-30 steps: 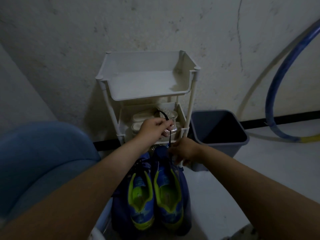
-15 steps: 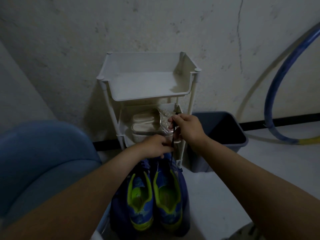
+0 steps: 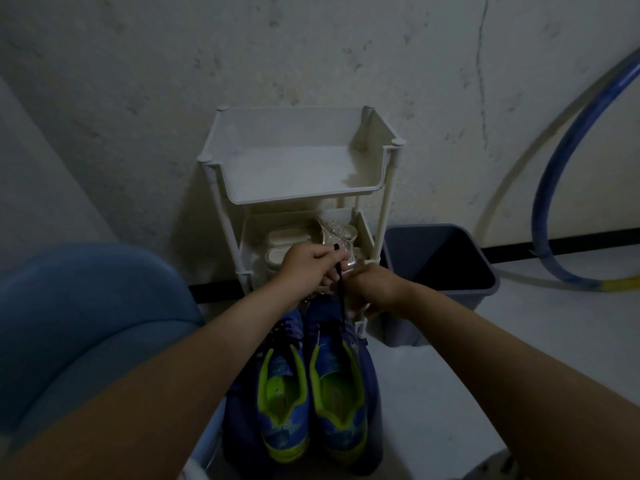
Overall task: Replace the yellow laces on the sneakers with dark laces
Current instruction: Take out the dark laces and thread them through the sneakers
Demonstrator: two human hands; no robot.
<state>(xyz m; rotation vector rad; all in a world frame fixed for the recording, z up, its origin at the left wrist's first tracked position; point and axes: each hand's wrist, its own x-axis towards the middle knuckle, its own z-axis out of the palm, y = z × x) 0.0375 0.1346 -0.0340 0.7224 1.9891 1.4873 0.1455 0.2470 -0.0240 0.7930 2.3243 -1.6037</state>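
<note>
Since half a second ago the hands have swapped heights: the left hand (image 3: 304, 268) has risen and now pinches the tip of the dark lace (image 3: 341, 296), while the right hand (image 3: 370, 289) has dropped to the toe end of the blue sneaker (image 3: 339, 386). The right hand's fingers curl downward, but I cannot tell whether they hold the lace, the shoe or nothing. The lace runs taut and nearly vertical from the left hand's fingertips down between both hands into the sneaker just below the right hand. It is thin, flat-looking and black, and it should handle as light, limp cord. The stiffened tip is likely the best hold for threading, with a second pinch close to the eyelet to stop slack. The sneaker is blue with a lime-green collar and lining, its heel towards the person. The second sneaker (image 3: 282, 393), under the left forearm, seems to carry dark lacing already; no yellow lace shows.
</note>
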